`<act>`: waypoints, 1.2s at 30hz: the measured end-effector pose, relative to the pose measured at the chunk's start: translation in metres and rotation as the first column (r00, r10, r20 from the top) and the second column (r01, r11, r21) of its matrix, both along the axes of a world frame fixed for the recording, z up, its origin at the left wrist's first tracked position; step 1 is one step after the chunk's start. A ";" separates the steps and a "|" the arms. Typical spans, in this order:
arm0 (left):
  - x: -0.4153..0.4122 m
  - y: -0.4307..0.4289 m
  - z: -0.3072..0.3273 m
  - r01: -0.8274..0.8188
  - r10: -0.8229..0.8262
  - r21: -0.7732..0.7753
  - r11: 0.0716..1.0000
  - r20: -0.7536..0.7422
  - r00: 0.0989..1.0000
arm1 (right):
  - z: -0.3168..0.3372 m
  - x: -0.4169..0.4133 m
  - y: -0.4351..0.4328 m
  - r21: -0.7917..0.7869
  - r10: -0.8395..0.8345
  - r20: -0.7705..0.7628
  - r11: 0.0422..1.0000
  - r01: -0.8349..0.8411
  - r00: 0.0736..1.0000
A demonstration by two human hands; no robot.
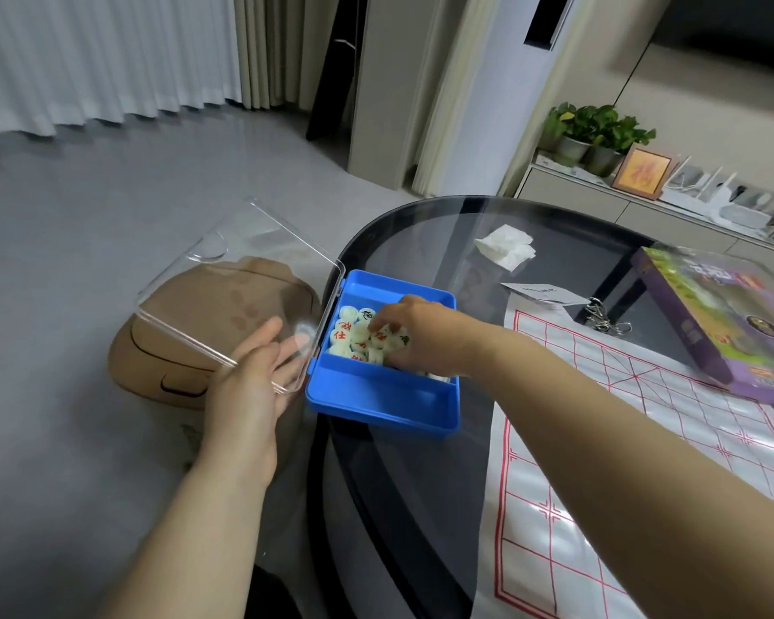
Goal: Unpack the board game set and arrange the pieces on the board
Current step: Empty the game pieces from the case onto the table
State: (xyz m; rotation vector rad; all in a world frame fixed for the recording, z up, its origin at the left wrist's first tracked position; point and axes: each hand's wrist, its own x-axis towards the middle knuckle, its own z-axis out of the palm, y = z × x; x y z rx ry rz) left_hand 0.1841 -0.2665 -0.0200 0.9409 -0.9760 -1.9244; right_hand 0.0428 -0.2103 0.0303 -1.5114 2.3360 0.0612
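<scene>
The blue box [378, 406] sits at the left edge of the glass worktop [421, 243], its clear lid [224, 283] swung open over the floor. Inside lie the pieces [354, 337], small pale discs with red or black characters, heaped in the far compartment. The board [599, 417], a thin sheet with red lines, is spread just right of the box.

The left hand [251, 382] steadies the lid's near corner, its fingers [293, 350] nearly straight against the plastic. The right hand [416, 332] reaches into the heap with fingers [376, 326] curled down onto the discs; whether one is already pinched I cannot tell.

The discs look light, hard and smooth, so they likely slide against each other. I would pinch one by its rim or scoop a few. The sheet seems flimsy and may shift when nudged.
</scene>
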 end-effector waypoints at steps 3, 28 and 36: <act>0.000 0.000 0.000 0.002 -0.002 0.002 1.000 -0.013 1.000 | -0.002 -0.004 -0.001 -0.027 -0.013 0.065 1.000 0.014 0.998; 0.000 0.000 0.001 -0.008 0.008 -0.011 1.000 0.008 1.000 | -0.012 -0.015 0.006 -0.389 -0.067 0.093 0.916 0.099 0.993; 0.002 -0.004 0.001 -0.044 0.044 -0.013 0.999 0.015 0.999 | 0.007 -0.040 0.040 -0.528 -0.207 0.125 0.814 0.241 0.970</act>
